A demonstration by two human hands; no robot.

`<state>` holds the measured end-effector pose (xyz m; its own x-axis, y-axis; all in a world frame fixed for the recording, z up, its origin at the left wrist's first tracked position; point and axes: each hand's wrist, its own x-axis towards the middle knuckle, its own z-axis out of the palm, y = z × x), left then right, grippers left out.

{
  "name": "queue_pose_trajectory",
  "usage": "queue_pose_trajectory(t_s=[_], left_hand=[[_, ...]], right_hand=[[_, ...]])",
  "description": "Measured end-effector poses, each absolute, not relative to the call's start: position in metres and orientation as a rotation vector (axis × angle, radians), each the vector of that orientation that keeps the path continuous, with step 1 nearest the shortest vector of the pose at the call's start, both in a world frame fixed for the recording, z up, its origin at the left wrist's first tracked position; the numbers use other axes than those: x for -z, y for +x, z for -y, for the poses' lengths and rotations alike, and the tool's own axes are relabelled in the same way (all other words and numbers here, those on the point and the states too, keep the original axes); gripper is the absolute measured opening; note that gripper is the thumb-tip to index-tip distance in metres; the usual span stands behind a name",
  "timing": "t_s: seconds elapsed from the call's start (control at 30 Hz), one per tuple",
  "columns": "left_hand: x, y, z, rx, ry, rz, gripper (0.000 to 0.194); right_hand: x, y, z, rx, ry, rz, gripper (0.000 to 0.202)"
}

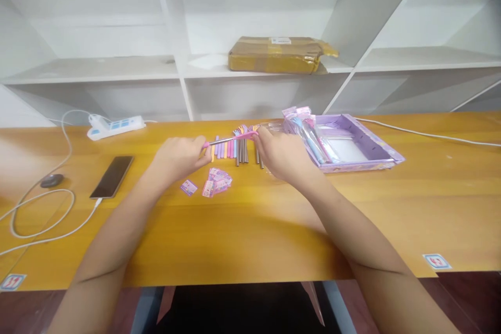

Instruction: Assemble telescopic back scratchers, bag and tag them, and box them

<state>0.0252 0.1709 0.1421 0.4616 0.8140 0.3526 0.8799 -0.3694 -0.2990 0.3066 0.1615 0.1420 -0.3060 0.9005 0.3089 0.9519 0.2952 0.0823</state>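
Observation:
Stretched level between my hands is a pink back scratcher [222,142] with a metal rod. My left hand [180,155] is closed on its left end, where a pink tip sticks out. At the pink right end, my right hand [279,152] pinches it; the fingertips partly hide that end. Behind it lies a row of coloured handles [224,150] in purple, yellow, pink and blue. Beside them are several metal rods with claw-shaped heads [242,150], partly covered by my right hand. Small printed purple cards [217,181] lie in a loose pile nearer me, with one card [188,187] apart.
A purple box [356,167] on the right holds bagged back scratchers [313,141]. On the left are a phone [112,176] on a white cable, a black mouse [51,181] and a power strip [117,126]. A taped carton [274,56] sits on the shelf behind.

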Motion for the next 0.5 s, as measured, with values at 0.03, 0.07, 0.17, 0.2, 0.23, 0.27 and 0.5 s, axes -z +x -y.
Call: queue_pose_trajectory(t_s=[0.03,0.07,0.17,0.2,0.23,0.27,0.5], left_hand=[[-0.1433,0.0248,-0.1709,0.181,-2.268,1.418,0.034],[-0.1440,0.0247,-0.1711,0.167,-2.268,1.420,0.034],[-0.1445,0.0256,-0.1714,0.154,-2.270,1.436,0.035],[-0.1442,0.0262,-0.1713,0.154,-2.273,1.445,0.036],[-0.1440,0.0268,-0.1711,0.157,-2.277,1.454,0.036],[-0.1438,0.0272,-0.1710,0.161,-2.283,1.463,0.035],[-0.1442,0.0268,-0.1713,0.146,-2.311,1.503,0.037]], right_hand=[[-0.1418,0.3058,-0.1625,0.363,-1.714,2.362,0.049],[-0.1417,0.3054,-0.1633,0.355,-1.719,2.367,0.048],[-0.1410,0.3069,-0.1655,0.351,-1.715,2.374,0.049],[-0.1402,0.3079,-0.1663,0.355,-1.705,2.374,0.050],[-0.1393,0.3088,-0.1671,0.359,-1.697,2.372,0.050],[-0.1382,0.3096,-0.1679,0.361,-1.693,2.370,0.049],[-0.1378,0.3076,-0.1702,0.294,-1.716,2.407,0.048]])
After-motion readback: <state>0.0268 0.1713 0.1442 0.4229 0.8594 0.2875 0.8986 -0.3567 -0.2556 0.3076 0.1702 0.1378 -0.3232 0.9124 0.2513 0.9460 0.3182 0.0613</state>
